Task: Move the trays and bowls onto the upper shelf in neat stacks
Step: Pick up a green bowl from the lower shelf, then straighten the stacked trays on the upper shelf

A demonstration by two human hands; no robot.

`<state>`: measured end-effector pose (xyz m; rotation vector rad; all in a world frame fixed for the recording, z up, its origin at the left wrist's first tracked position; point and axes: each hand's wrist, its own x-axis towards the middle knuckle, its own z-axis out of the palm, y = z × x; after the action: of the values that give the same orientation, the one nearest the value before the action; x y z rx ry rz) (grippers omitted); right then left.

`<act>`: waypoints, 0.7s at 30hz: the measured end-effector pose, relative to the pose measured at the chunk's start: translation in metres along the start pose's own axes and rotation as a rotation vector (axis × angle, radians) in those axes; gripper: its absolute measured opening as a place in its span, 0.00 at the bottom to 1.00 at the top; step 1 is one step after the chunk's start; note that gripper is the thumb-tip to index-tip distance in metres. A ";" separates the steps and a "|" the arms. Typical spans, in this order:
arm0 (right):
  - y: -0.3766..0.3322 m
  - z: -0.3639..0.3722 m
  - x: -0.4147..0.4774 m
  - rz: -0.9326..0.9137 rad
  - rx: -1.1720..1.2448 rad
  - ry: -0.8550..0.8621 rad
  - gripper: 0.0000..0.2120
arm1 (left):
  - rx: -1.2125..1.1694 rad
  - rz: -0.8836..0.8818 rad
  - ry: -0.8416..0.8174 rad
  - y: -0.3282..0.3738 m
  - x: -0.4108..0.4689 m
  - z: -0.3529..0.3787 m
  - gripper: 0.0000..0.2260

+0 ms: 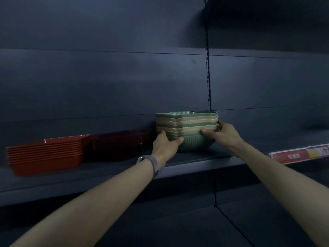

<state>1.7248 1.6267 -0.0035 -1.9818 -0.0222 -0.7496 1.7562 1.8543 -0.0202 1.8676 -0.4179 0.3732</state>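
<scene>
A stack of ribbed green and beige bowls (188, 125) stands on the upper shelf (195, 162), close to the back panel. My left hand (164, 146) grips the stack's left side, thumb across the bottom green bowl. My right hand (221, 133) grips the right side, fingers curled round the rims. To the left on the same shelf stands a stack of red-orange trays (48, 154). Between it and the bowls stands a stack of dark maroon trays (121, 142).
A slotted upright post (208, 72) divides the dark back panel behind the bowls. A red price strip (300, 154) runs along the shelf edge at the right. Below the shelf lies a dark lower shelf (178, 225). A watch sits on my left wrist (148, 162).
</scene>
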 end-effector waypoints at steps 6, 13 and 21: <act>-0.033 0.030 -0.058 -0.020 -0.081 0.241 0.27 | -0.142 -0.038 0.008 0.006 -0.032 -0.063 0.35; -0.075 0.094 -0.097 -0.123 0.013 0.074 0.17 | -0.045 -0.040 0.369 -0.011 -0.066 -0.175 0.29; -0.107 0.154 -0.079 -0.020 0.011 -0.288 0.34 | -0.168 -0.277 0.204 -0.031 -0.052 -0.204 0.17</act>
<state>1.7030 1.8285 -0.0103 -2.0668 -0.2167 -0.4703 1.7137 2.0621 -0.0048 1.6761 -0.0484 0.3256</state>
